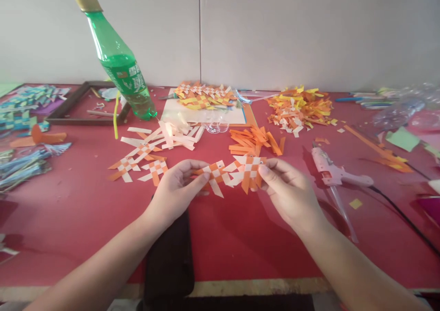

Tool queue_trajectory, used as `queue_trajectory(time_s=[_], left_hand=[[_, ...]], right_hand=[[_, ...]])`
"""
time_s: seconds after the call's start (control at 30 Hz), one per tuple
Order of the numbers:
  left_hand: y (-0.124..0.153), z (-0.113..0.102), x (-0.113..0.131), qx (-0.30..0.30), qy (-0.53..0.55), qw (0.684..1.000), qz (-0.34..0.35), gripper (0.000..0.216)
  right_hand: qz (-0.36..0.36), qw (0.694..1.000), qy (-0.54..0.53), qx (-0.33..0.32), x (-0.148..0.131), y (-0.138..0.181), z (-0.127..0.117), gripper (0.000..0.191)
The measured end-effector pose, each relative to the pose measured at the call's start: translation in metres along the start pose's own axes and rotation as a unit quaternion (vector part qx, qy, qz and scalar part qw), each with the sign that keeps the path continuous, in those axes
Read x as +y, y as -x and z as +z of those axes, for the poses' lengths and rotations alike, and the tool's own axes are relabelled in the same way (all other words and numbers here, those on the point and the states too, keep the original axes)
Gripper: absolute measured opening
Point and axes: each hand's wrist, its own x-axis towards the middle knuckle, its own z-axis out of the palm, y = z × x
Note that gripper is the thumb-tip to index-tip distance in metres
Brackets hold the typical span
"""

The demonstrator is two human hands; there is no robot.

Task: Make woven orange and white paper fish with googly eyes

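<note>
The left hand (178, 185) pinches one woven paper fish (216, 170), the right hand (289, 186) another fish (251, 168); both seem light, easily creased, best held flat by the edges.

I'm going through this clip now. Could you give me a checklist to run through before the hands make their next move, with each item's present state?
1. Left hand has a grip on its orange-and-white woven paper piece: ok, held with thumb and fingers.
2. Right hand has a grip on the other woven piece: ok, pinched at its right side.
3. Glue gun apart from both hands: ok, on the red table to the right.
4. Glue gun cool: cannot tell.
5. Nothing beneath the left forearm: not ok, a dark flat object lies there.
6. Cap on the green bottle: ok.
</note>
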Motion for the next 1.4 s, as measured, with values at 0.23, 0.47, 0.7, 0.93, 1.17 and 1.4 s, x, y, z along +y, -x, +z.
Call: queue_trajectory(time_s=[0.23, 0.47, 0.7, 0.93, 1.17, 1.4], left_hand=[[0.006, -0.062, 0.020, 0.106, -0.213, 0.971, 0.003, 0.040], [0.021, -0.150, 0.036, 0.157, -0.398, 0.896, -0.120, 0.043], [0.028, -0.151, 0.039, 0.139, -0.599, 0.781, -0.112, 0.043], [0.002, -0.125, 0.052, 0.141, -0.717, 0.680, -0.061, 0.054], [-0.013, -0.131, 0.054, 0.090, -0.726, 0.679, -0.062, 0.067], [-0.018, -0.145, 0.056, 0.088, -0.694, 0.709, -0.089, 0.049]], right_hand=[[0.021, 0.999, -0.028, -0.014, 0.002, 0.001, 0.002, 0.023], [0.032, 0.999, -0.022, -0.030, 0.002, 0.002, 0.002, 0.023], [0.046, 0.998, -0.001, -0.034, 0.001, 0.004, 0.003, 0.024], [0.054, 0.998, 0.019, -0.041, 0.005, 0.004, 0.000, 0.025], [0.047, 0.998, 0.016, -0.047, -0.001, 0.004, 0.005, 0.029], [0.049, 0.996, 0.033, -0.061, -0.001, 0.006, 0.003, 0.027]])
